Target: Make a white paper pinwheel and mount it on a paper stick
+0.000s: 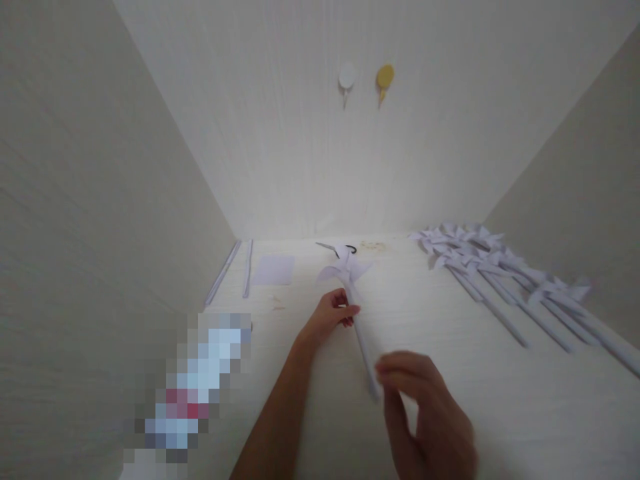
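Observation:
A white paper pinwheel (pixel 363 350) on a rolled-paper stick stretches up the middle of the white surface, its blades at the far end. My left hand (pixel 333 317) grips the stick just below the blades, thumb and fingers closed round it. Beside the stick's lower end is my right hand (pixel 430 413), slightly blurred, thumb and fingertips drawn together in a pinch. Whether anything small is between those fingertips, or whether they touch the stick, I cannot make out. Scissors (pixel 327 247) with a black handle lie behind the blades, partly covered by them.
Several finished pinwheels (pixel 520 313) are heaped on the right. To the left lie two paper sticks (pixel 247 270), a square paper sheet (pixel 273 270) and small tan bits (pixel 279 304). A pixelated object (pixel 195 380) is at lower left. Walls with a white hook (pixel 346 77) and yellow hook (pixel 385 77) enclose the surface.

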{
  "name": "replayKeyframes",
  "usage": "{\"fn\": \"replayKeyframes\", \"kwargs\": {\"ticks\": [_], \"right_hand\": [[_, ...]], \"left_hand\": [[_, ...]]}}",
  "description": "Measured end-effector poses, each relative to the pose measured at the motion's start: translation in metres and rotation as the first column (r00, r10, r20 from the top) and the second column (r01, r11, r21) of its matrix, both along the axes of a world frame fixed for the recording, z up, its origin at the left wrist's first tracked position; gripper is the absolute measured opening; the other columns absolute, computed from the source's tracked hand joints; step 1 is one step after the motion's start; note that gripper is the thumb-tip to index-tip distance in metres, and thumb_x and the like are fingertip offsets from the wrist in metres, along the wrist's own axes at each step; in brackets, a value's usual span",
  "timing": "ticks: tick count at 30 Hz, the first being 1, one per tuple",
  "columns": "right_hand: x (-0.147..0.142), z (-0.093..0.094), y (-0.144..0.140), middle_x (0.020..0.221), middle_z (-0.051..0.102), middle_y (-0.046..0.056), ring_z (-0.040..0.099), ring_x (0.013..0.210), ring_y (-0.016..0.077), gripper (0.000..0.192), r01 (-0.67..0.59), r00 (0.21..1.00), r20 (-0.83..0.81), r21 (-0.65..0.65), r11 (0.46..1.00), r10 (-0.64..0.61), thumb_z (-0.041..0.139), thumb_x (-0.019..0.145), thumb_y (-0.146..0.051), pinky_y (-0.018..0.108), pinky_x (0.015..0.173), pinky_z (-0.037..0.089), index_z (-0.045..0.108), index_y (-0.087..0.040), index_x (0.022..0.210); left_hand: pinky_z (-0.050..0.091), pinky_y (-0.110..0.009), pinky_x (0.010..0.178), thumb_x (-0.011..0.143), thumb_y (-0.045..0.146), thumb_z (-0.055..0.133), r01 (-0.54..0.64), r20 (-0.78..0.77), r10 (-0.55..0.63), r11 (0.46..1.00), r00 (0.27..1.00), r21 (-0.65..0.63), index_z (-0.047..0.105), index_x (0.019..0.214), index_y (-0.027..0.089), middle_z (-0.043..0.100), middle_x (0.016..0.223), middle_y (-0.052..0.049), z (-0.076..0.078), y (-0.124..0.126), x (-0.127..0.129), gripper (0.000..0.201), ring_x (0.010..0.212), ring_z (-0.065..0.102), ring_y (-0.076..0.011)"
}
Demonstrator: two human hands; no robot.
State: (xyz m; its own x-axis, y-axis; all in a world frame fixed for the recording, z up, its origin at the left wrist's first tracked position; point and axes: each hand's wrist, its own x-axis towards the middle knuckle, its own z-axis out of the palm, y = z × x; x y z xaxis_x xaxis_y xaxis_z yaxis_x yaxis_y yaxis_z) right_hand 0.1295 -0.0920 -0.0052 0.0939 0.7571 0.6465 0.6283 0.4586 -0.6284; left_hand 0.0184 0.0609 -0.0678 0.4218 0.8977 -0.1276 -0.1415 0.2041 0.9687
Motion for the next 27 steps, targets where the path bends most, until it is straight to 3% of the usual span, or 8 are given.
{"fn": "replayKeyframes", "kwargs": {"ticks": [4,8,14,19,23,27], "right_hand": [[0.0,-0.027,0.035,0.099,0.051,0.01,0.051,0.093,0.0219,0.025,0.099,0.993,0.091,-0.237,0.966,-0.08,0.048,0.073,-0.018,0.037,0.07,0.049,0.045,-0.019,0.098],[0.006,-0.04,0.044,0.082,0.058,0.006,0.058,0.071,0.0173,0.019,0.063,0.997,0.062,-0.424,0.904,-0.04,0.045,0.076,-0.02,0.032,0.06,0.05,0.046,-0.018,0.094],[0.009,-0.033,0.052,0.075,0.059,0.005,0.056,0.071,0.0182,0.009,0.082,0.991,0.132,-0.442,0.893,-0.026,0.048,0.072,-0.014,0.032,0.064,0.047,0.05,-0.017,0.081],[0.009,-0.04,0.056,0.079,0.06,0.006,0.056,0.074,0.018,0.011,0.048,0.999,0.04,-0.435,0.899,-0.034,0.05,0.072,-0.019,0.032,0.068,0.045,0.051,-0.017,0.083],[0.005,-0.044,0.056,0.076,0.061,0.005,0.057,0.068,0.0162,0.013,-0.01,0.998,-0.053,-0.482,0.876,-0.018,0.049,0.072,-0.018,0.028,0.061,0.045,0.051,-0.018,0.084],[0.025,-0.039,0.059,0.071,0.062,0.003,0.057,0.062,0.0141,0.01,0.016,0.993,-0.094,-0.465,0.885,-0.068,0.044,0.073,-0.018,0.025,0.058,0.045,0.052,-0.018,0.08]], "left_hand": [[0.036,-0.017,0.04,0.055,0.026,0.066,0.021,0.018,-0.022,1.0,1.0,0.023,0.048,0.069,0.014,0.052,0.055,0.004,-0.001,-0.001,0.0,0.026,0.04,0.047,-0.0045],[0.037,-0.018,0.041,0.053,0.028,0.067,0.026,0.008,-0.027,0.999,1.0,0.047,0.047,0.068,0.014,0.052,0.053,0.005,0.0,-0.002,-0.001,0.028,0.039,0.047,-0.0049],[0.036,-0.018,0.038,0.053,0.027,0.067,0.026,0.045,-0.029,0.998,0.999,0.062,0.049,0.069,0.013,0.053,0.053,0.004,0.002,-0.002,0.001,0.027,0.037,0.046,-0.0045],[0.035,-0.017,0.038,0.053,0.024,0.067,-0.037,0.071,0.031,0.996,0.997,0.081,0.049,0.067,0.014,0.053,0.051,0.005,0.002,-0.002,0.003,0.025,0.036,0.045,-0.004],[0.035,-0.017,0.038,0.051,0.025,0.068,-0.041,0.084,0.035,0.997,0.996,0.068,0.049,0.069,0.014,0.054,0.053,0.005,0.004,-0.002,0.004,0.028,0.037,0.047,-0.0049],[0.036,-0.017,0.04,0.057,0.033,0.064,0.011,0.077,-0.013,0.999,0.997,0.033,0.049,0.07,0.015,0.058,0.062,0.001,0.007,-0.002,0.003,0.027,0.042,0.052,-0.0062]]}}
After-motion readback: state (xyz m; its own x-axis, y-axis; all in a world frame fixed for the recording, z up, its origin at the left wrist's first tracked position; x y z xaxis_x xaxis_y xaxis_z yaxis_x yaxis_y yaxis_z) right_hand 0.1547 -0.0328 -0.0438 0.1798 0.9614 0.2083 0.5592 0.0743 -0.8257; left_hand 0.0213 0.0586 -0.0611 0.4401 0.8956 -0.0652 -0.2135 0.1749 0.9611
